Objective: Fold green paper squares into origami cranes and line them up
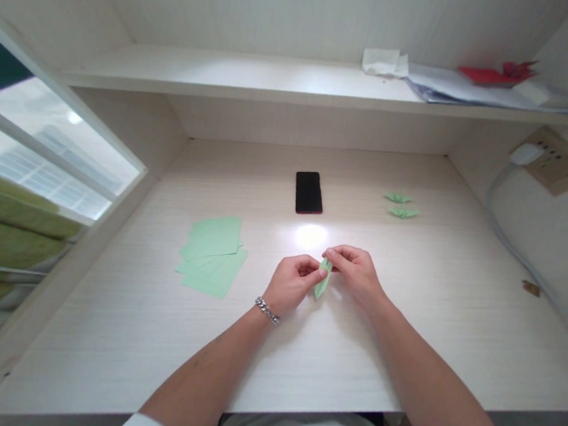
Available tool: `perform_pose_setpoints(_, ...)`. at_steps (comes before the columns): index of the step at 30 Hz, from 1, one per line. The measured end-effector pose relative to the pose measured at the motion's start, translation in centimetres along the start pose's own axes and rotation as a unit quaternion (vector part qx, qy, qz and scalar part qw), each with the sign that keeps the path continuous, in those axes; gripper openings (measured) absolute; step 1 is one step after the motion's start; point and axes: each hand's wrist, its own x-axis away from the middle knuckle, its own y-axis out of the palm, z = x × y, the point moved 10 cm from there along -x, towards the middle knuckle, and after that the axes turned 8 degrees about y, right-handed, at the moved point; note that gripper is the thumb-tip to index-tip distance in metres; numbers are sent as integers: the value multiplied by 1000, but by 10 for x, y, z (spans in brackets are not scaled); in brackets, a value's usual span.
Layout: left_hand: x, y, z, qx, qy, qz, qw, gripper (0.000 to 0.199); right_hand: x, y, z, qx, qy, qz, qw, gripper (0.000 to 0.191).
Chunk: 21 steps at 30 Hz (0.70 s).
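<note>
A narrow, diamond-like piece of folded green paper (322, 287) is held between my two hands above the desk. My left hand (293, 282) pinches its middle, thumb on top. At its upper end, the thumb and fingers of my right hand (356, 270) are closed on the paper; part of that end is hidden by the fingers. To the left lies a loose, fanned pile of green paper sheets (214, 240). Two small green paper cranes (398, 198) sit one behind the other on the right side of the desk.
A black phone (309, 192) lies on the desk (116, 331) beyond my hands. Above runs a shelf (227, 73) with papers (457, 88), a white tissue (385, 63) and a red folded paper piece (519, 69). A white plug (527, 154) with its cable is in the right wall socket.
</note>
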Motion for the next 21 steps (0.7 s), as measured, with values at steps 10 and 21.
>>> perform_pose_setpoints(10,0,1,-6,24,-27,-1,999,22,0,1,0,27,-2,-13,1000,24)
perform_pose_setpoints(21,-1,-14,-14,70,-60,62,994,31,1,13,11,18,43,-66,997,32)
